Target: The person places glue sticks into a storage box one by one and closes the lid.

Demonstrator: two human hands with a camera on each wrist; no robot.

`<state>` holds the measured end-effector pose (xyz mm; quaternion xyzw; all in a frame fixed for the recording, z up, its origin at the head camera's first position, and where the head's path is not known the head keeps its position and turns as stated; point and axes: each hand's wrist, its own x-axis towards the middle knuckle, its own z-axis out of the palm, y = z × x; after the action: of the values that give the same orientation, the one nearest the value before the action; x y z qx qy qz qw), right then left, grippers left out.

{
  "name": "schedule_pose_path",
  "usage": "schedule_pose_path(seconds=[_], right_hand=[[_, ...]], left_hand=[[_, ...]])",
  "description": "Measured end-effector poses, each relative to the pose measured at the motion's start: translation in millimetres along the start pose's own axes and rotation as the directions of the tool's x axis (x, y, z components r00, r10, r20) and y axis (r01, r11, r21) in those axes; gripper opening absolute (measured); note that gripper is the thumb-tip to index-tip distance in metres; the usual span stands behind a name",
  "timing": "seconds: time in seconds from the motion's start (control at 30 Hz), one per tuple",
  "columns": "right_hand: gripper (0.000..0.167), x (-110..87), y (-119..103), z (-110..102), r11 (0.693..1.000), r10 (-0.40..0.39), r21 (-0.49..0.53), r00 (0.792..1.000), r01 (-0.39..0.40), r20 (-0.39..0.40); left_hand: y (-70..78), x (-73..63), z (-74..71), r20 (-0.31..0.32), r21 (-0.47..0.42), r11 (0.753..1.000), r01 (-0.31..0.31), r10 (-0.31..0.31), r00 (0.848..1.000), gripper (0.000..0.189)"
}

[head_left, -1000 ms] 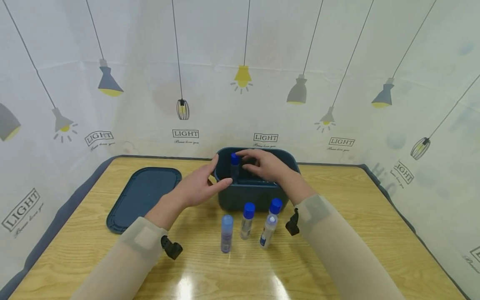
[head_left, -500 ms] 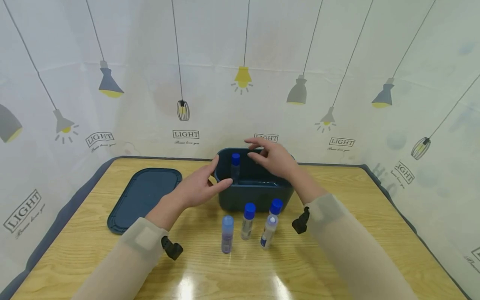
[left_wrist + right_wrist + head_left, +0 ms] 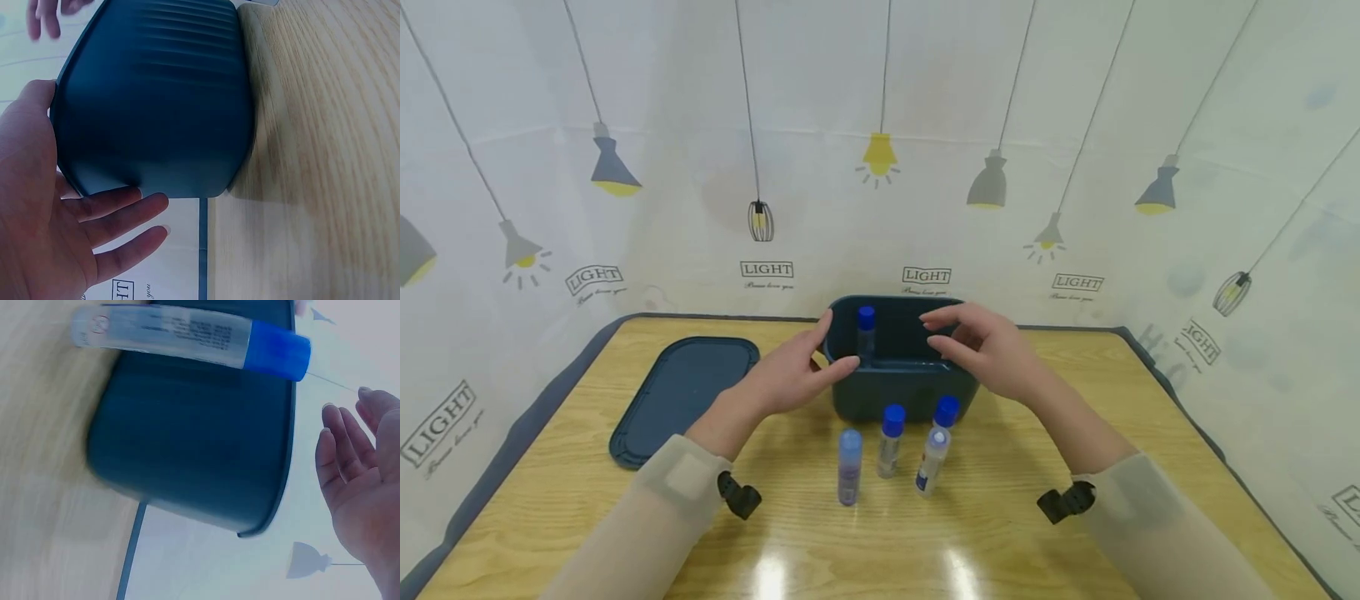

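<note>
Far middle of the table (image 3: 865, 550): dark blue bin (image 3: 859, 400), upright, looking like stiff, light plastic; it could skid if nudged, so the rim is the place to steady it.
Bin's left end: left hand (image 3: 786, 375) right on it, thumb at the near rim, fingers spread and nearly straight against the outside, bracing rather than clenching.
Bin's right end: right hand (image 3: 988, 350) just above the rim, nothing in it, fingers loosely bent, a gap between thumb and forefinger.
Inside, left: one capped tube (image 3: 867, 329), blue on top, standing upright.
Near side of the bin: four more! Light-blue-capped tube (image 3: 849, 471) leftmost, blue-capped tube (image 3: 891, 442) next, clear-capped tube (image 3: 931, 467) at right, rear tube (image 3: 947, 411) close behind it; touching or not, can't tell.
Tube handling: probably light, smooth, easily tipped; pinch the body below the cap, which might pull off.
Far left: flat lid (image 3: 688, 400) lying on the table.
</note>
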<state>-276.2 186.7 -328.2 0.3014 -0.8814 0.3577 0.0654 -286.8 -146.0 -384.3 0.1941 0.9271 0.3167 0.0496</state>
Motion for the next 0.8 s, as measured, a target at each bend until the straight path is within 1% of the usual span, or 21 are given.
schedule_pose_path(seconds=[0.2, 0.33, 0.57, 0.8], right_hand=[[0.027, -35.3, -1, -6, 1.0, -0.004, 0.013, 1.0, 0.004, 0.027], [0.026, -51.9, 1, -5, 1.0, -0.002, 0.022, 0.998, 0.001, 0.061], [0.027, -67.3, 10, 4, 0.997, 0.018, 0.069, 0.994, -0.026, 0.112], [0.033, -73.5, 18, 14, 0.99, 0.067, 0.116, 0.988, -0.084, 0.138]], left_hand=[[-1.4, 0.4, 0.1, 0.007, 0.002, 1.0, -0.005, 0.005, 1.0, 0.107], [-1.2, 1.0, 0.4, 0.006, -0.003, 1.0, -0.004, 0.004, 1.0, 0.107], [-2.4, 0.8, 0.3, 0.006, -0.007, 1.0, -0.004, 0.004, 1.0, 0.106], [-1.4, 0.7, 0.4, 0.006, -0.006, 1.0, -0.005, 0.005, 1.0, 0.106]])
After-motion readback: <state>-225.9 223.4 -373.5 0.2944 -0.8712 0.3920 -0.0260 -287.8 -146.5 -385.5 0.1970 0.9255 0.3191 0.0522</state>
